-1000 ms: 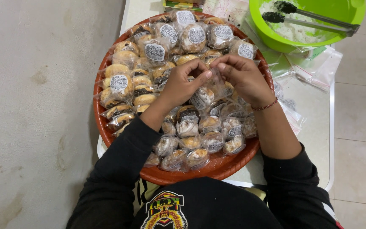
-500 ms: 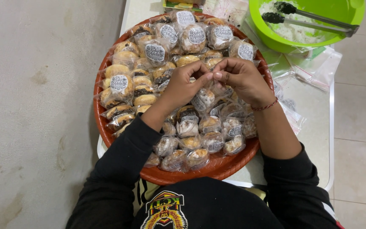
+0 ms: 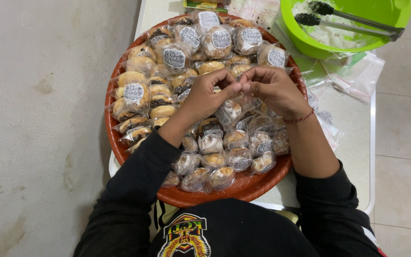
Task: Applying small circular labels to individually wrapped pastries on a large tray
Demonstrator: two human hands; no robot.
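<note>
**Q:** Hands first: where are they, and what are they doing?

**A:** Left hand (image 3: 209, 96) and right hand (image 3: 273, 89) meet over the middle of a round red-orange tray (image 3: 243, 188). Both are curled, fingertips pinched together where the two hands touch. Between them they appear to pinch the top of a wrapped pastry (image 3: 228, 112) in a clear plastic bag, which hangs just below the fingertips; how much of the plastic each hand grips cannot be told, as the fingers hide it. A red string bracelet (image 3: 299, 117) circles the right wrist, and both arms are in black sleeves.

**Q:** What does the tray hold?

**A:** Bagged pastries, packed edge to edge. Those on the far and left side are golden buns, several bearing round white labels (image 3: 174, 58). Those on the near side, such as one by the near rim (image 3: 221, 176), look paler, with a whitish topping.

**Q:** And around the tray?

**A:** Tray rests on a white table (image 3: 353, 157). At the far right stands a lime-green bowl (image 3: 310, 45) holding a white flaky filling, with black-tipped metal tongs (image 3: 353, 24) lying across it. Empty clear plastic bags (image 3: 357, 76) lie on the table just beside the bowl, near the right forearm. A grey concrete floor (image 3: 44, 128) fills the left side.
</note>
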